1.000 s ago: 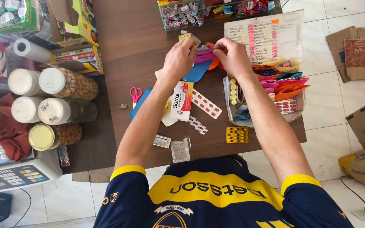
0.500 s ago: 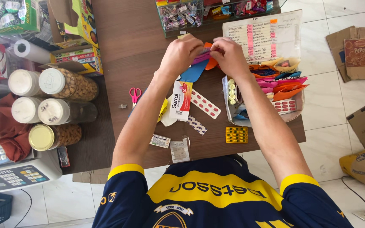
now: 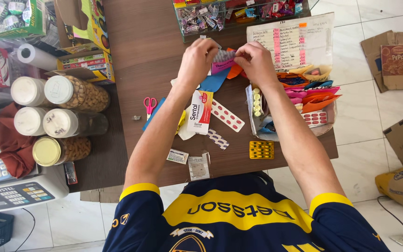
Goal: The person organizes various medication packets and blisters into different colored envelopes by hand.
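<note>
Silver blister strip [image 3: 224, 56] sits pinched between left hand [image 3: 197, 58] and right hand [image 3: 256, 60], upper centre of frame, now lifted clear of the pink packet [image 3: 221, 66] underneath; sorting appears mid-step.

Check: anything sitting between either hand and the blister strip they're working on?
Nothing visible. Left hand and right hand both touch the silver blister strip, lifted above the wooden table; the coloured sheets lie beneath it, not between.
</note>
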